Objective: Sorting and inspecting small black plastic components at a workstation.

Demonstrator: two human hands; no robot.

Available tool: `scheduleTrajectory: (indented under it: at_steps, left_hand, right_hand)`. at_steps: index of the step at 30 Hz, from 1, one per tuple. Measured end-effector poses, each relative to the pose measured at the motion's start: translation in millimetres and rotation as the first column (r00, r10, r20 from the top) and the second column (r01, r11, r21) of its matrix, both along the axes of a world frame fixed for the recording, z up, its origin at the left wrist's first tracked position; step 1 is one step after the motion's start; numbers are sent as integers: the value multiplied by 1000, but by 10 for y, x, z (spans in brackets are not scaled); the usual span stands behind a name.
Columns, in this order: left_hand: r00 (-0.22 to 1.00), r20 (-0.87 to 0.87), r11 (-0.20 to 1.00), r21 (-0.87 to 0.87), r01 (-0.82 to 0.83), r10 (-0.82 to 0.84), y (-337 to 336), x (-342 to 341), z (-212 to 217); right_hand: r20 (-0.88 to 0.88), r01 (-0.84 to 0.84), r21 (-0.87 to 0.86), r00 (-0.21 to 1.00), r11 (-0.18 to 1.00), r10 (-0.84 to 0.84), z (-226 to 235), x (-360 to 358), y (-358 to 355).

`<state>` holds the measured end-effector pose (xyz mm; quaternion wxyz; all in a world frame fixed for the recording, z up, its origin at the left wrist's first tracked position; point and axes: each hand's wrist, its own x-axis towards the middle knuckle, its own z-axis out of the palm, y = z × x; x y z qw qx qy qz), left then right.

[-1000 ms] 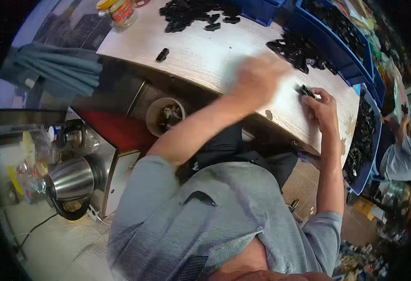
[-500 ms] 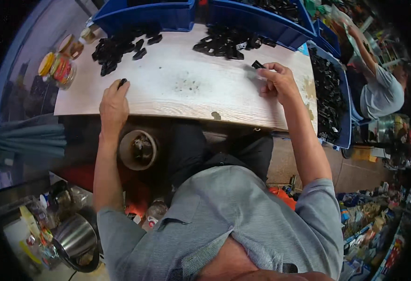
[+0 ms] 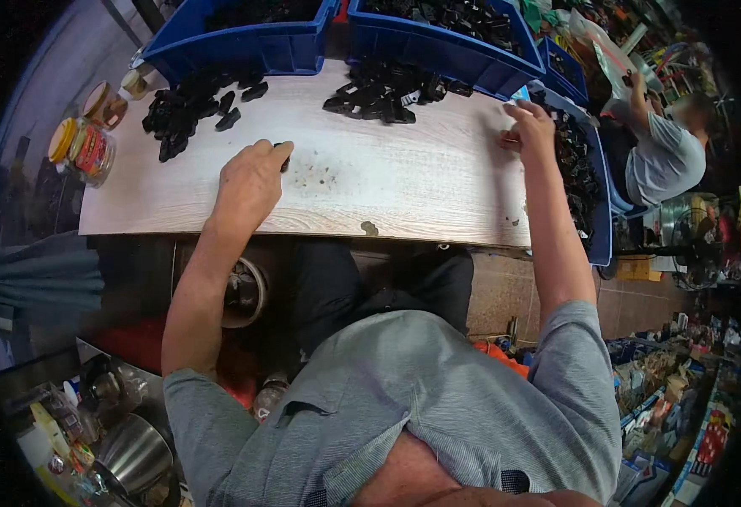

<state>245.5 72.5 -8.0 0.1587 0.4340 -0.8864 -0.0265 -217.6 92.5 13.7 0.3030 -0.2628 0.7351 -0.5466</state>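
Note:
My left hand is over the left middle of the table, with a small black plastic part pinched at its fingertips; most of that part is hidden by the fingers. At the table's right end my right hand is beside the long blue bin of black parts. Its fingers are apart, and I see nothing between them. Beyond my left hand lies a loose pile of black parts. A second pile of black parts lies at the table's far middle.
Two blue bins, a left one and a right one, stand along the far edge. A yellow-lidded jar and smaller jars stand at the left. Below the table is a round bucket. Another person sits at the far right.
My left hand has moved right, toward the table's middle, with the black part. My right hand has moved to the bin side, and the black part it held no longer shows.

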Motion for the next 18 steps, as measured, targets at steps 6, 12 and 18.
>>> scheduleTrajectory:
  at_steps: [6, 12, 18]
  left_hand:
    - [998, -8, 996, -64, -60, 59, -64, -117, 78]
    - [991, -96, 986, -129, -102, 90, -215, -192, -40]
    - [957, -285, 989, -115, -89, 53, -138, -262, -86]
  right_hand:
    - [-30, -164, 93, 985, 982, 167, -54, 361, -281]
    - [-281, -189, 238, 925, 953, 254, -200, 308, -540]
    - [-398, -173, 287, 873, 942, 282, -223, 386, -544]
